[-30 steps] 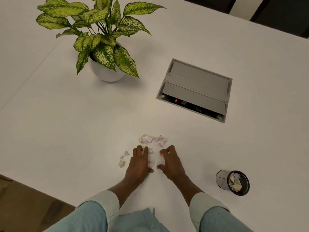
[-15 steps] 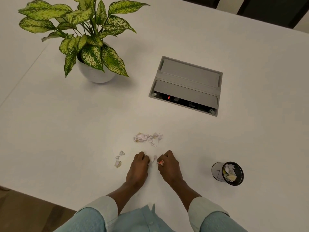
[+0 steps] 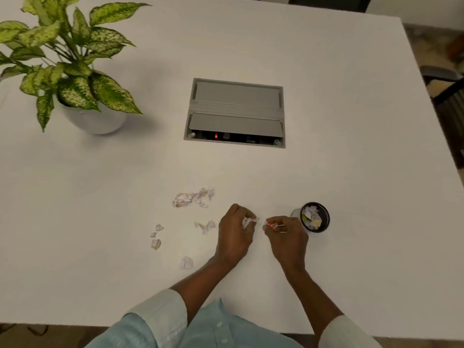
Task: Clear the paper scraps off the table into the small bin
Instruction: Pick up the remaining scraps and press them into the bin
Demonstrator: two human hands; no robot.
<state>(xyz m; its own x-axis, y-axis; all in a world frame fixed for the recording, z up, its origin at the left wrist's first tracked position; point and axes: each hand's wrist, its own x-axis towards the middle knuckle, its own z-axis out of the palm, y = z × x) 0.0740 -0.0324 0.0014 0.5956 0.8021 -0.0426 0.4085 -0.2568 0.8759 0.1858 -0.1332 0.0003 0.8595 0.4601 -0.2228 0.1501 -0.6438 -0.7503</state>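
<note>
- You are at a wide white table (image 3: 351, 146) that runs well beyond both hands.
- Far ahead and left of your left hand (image 3: 234, 234) stands a potted plant (image 3: 75, 71). Straight ahead of both hands a grey cable hatch (image 3: 236, 106) is sunk into the top. Neither stands between your hands and the bin.
- The small bin (image 3: 327, 218) sits just beside your right hand (image 3: 286, 234), on its far right side, and already has paper in it.
- Your left hand is curled round a wad of scraps (image 3: 247, 221). Your right pinches a red-marked scrap (image 3: 271, 225) at the fingertips.
- The step looks like carrying a gathered load to the bin. Next, bring both hands over its narrow mouth and let go from close above.
- Loose paper remains:
  - a far cluster (image 3: 192, 199) ahead and left of your left hand
  - a near pair (image 3: 206, 226) just beside that hand
  - three small bits (image 3: 155, 237) farther left
  - one lone scrap (image 3: 186, 262) near your left wrist
</note>
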